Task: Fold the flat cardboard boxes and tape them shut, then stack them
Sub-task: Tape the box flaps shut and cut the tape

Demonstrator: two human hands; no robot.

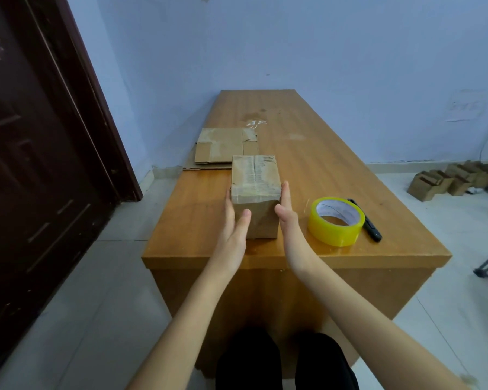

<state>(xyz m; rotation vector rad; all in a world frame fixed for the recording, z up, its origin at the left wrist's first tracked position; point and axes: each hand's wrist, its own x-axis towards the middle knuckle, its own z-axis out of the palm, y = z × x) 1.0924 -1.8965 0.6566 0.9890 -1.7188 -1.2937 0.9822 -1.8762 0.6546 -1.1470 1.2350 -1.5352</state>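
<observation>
Centre frame, the left hand (231, 220) and right hand (286, 212) flank the taped box (255, 198) on the table (321, 164), fingers straight, flat against its sides. Best to squeeze evenly and lift level toward the flat cardboard (223, 147) above

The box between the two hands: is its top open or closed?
Closed. The box's top flaps meet along a centre seam, and glossy tape covers its front edge.

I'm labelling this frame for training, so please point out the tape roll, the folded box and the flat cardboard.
tape roll (336, 220): head view, on its yellow outer band.
folded box (254, 175): head view, on its taped top face.
flat cardboard (220, 147): head view, on the top sheet's middle.
</observation>
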